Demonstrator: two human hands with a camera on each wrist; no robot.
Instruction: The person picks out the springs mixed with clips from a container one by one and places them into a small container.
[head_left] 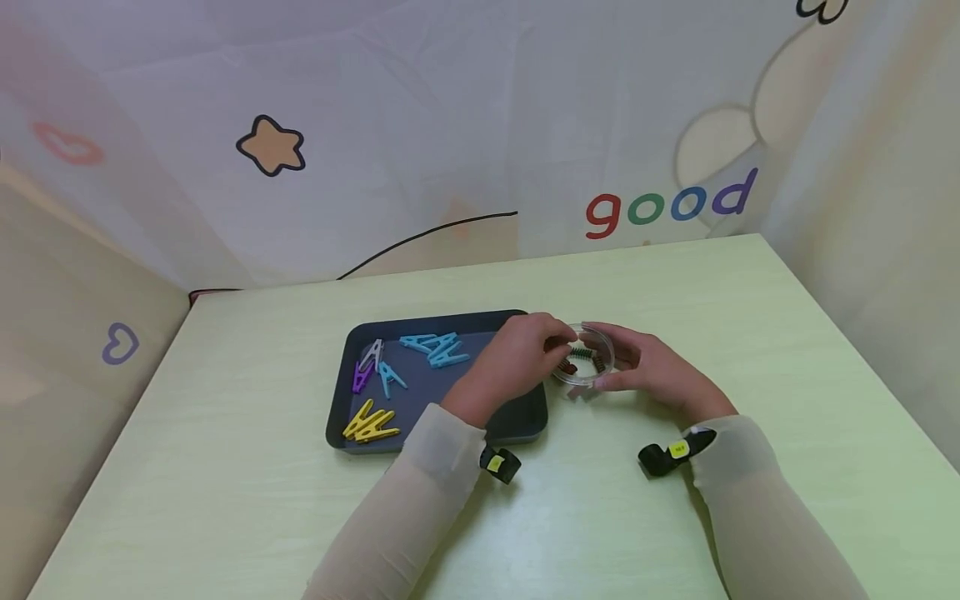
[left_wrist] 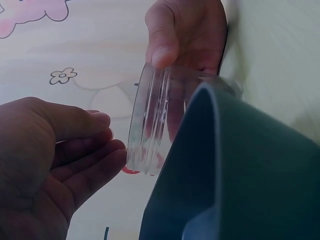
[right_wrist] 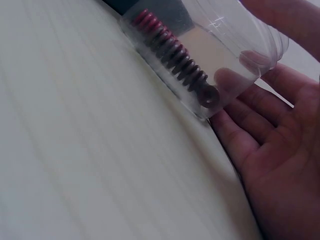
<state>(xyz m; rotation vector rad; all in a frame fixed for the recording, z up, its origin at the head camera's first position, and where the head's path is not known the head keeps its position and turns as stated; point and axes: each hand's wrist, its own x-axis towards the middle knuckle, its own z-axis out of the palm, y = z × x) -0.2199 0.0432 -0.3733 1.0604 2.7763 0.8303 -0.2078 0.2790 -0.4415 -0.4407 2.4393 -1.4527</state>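
A clear round plastic jar (head_left: 609, 360) stands on the table to the right of the tray. My right hand (head_left: 663, 371) holds it from the right, thumb and fingers round its side. Several coil springs (head_left: 581, 353), red and dark green, lie inside; the right wrist view shows one spring (right_wrist: 172, 52) through the wall. Over the tray's right edge, my left hand (head_left: 513, 358) has its fingertips at the jar's rim. In the left wrist view, the left thumb (left_wrist: 95, 122) meets the forefinger and the other fingers are loosely bent. No object shows between them.
Left of the jar is a dark grey tray (head_left: 420, 396). In it lie yellow clothespins (head_left: 372, 423), light blue clothespins (head_left: 448, 354), a purple clothespin (head_left: 362, 377) and a grey clothespin (head_left: 372, 354). A printed curtain (head_left: 420, 167) hangs behind the table (head_left: 225, 467).
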